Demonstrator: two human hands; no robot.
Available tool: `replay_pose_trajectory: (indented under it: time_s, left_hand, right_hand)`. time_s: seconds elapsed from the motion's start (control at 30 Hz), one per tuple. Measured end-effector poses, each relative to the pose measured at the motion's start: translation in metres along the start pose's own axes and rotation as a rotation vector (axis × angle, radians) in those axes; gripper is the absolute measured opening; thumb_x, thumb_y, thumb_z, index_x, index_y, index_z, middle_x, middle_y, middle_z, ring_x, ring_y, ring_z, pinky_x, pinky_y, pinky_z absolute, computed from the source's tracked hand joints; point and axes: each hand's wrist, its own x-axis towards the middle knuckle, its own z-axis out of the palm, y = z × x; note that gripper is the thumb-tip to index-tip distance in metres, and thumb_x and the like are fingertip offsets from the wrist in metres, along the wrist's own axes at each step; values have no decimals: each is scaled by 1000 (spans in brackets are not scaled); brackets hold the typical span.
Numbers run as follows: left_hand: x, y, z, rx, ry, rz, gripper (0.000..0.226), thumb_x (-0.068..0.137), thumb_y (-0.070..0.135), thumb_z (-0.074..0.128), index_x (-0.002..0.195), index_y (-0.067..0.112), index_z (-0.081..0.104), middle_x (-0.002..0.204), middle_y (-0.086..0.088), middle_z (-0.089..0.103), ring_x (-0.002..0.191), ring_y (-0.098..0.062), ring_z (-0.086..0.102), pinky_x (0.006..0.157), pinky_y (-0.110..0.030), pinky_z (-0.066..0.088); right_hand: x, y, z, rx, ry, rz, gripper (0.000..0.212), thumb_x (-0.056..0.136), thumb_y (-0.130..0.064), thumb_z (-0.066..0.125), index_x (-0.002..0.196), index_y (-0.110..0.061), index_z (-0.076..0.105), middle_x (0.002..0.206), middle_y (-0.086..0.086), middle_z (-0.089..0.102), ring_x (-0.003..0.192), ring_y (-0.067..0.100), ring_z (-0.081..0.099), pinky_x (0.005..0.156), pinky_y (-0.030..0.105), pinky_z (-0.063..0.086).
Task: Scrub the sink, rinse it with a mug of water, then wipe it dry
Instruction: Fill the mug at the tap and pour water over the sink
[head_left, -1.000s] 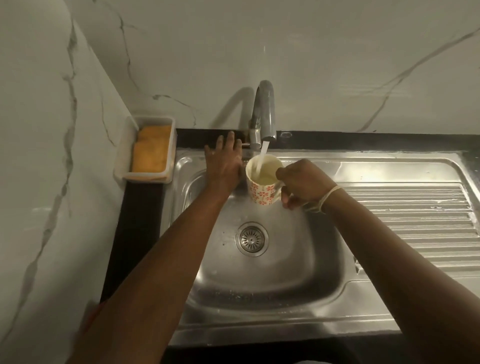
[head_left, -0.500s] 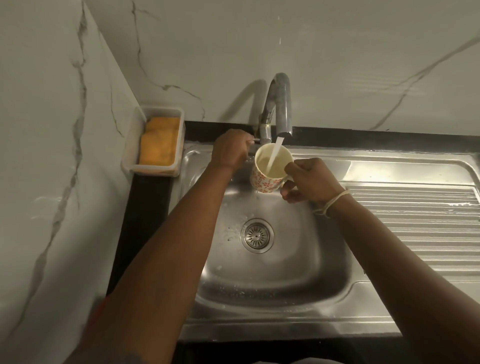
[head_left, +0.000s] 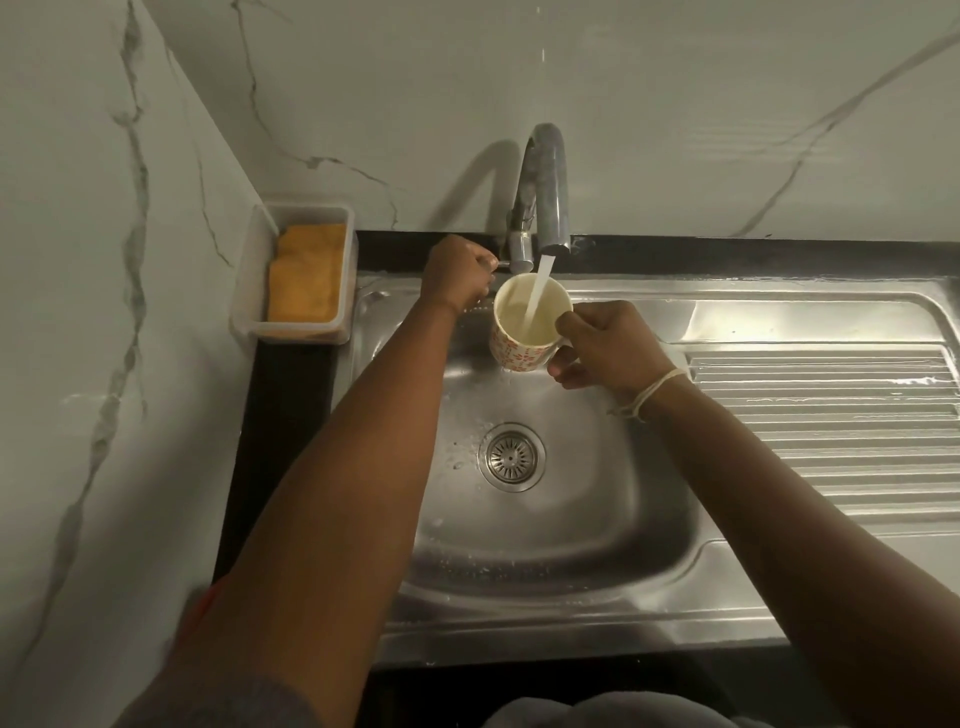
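Filling a mug for the rinse, a person is standing over a stainless-steel sink (head_left: 519, 525) whose basin is lying beneath both forearms, its ribbed draining board (head_left: 821, 415) stretching away beyond the right wrist. Droplets are clinging to the basin floor, suggesting the scrub is done and the drying is yet to come. Behind the hands, a curved tap (head_left: 543, 187) is sending a steady stream straight down. Out past the left hand, a clear plastic tray (head_left: 244, 291) is holding an orange sponge (head_left: 306, 273), parked off the wet steel, probably to keep it handy.

The left hand (head_left: 457, 270) is curling its fingers around the tap's small side lever (head_left: 503, 264), seemingly ready to shut off the flow once the mug is full. The right hand (head_left: 602, 343) is gripping the floral-patterned mug (head_left: 524, 332) at its handle side, thumb riding on the rim, and is holding it upright directly under the spout so the water is landing inside and not splashing. A pale cord (head_left: 657, 389) is looped around the right wrist. Below the mug, between the two forearms, the drain strainer (head_left: 511, 456) is sitting open at the basin's low point.
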Motion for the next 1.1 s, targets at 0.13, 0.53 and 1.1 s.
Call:
replay_pose_trajectory:
  time_s: [0.13, 0.53, 1.1]
  left_hand:
    - [2, 6, -4, 6, -41, -103, 26, 86, 19, 55, 100, 9, 74, 93, -12, 74, 80, -29, 71, 72, -43, 61]
    - [3, 6, -4, -148, -104, -178, 14, 95, 18, 60, 94, 10, 72, 86, -11, 74, 63, -19, 63, 52, -26, 50]
    - [1, 9, -7, -126, -115, -191, 18, 95, 20, 60, 93, 9, 73, 82, -7, 74, 63, -19, 63, 56, -29, 54]
  right_hand:
    - [0, -4, -1, -39, -3, -24, 31, 99, -20, 50, 116, -2, 68, 73, 13, 72, 69, 31, 73, 71, 43, 63]
    - [2, -1, 1, -44, -13, -13, 29, 98, -19, 51, 114, -2, 69, 71, 12, 71, 65, 28, 71, 71, 43, 63]
    - [9, 0, 2, -61, -55, -20, 29, 99, -19, 51, 115, -2, 68, 71, 12, 70, 60, 24, 69, 70, 42, 63]
